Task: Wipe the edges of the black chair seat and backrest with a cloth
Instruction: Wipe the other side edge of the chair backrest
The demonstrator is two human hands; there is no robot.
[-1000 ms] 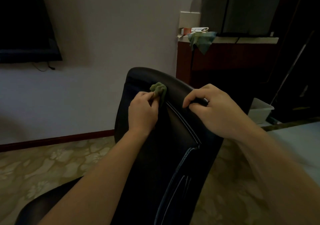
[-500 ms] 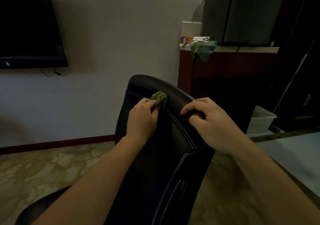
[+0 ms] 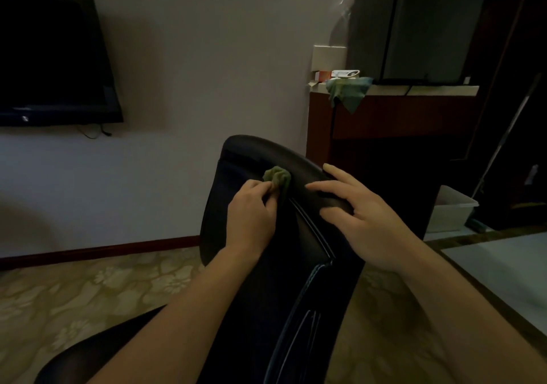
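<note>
Position: the left hand has its fingers curled tight round a bunched green cloth, which is pressed against the upper backrest just below its top edge. The right hand lies across that top edge beside the cloth, fingers stretched out and flat, clasping nothing. The seat shows low at left, with neither hand on it.

Risks noted:

1. Poor coverage. The cloth is wadded into a small lump, so little of it meets the surface. A stroke along the edge could ride over the stitched seam and leave its groove uncleaned. The scene is dim, and whether the cloth now sits on the seam or on the panel beside it cannot be told.

2. Chair movement. The right hand only rests on the backrest. Firm pressure from the left hand could tilt or turn the chair, and the stroke would lose contact.

3. Obstruction. The right hand lies in the cloth's likely path along the top edge. Unless it shifts, the strip beneath it may go unwiped.

4. Missed dirt. On black upholstery in low light, remaining marks would be hard to spot.

5. Incomplete work. The seat edges appear to remain outstanding.
</note>
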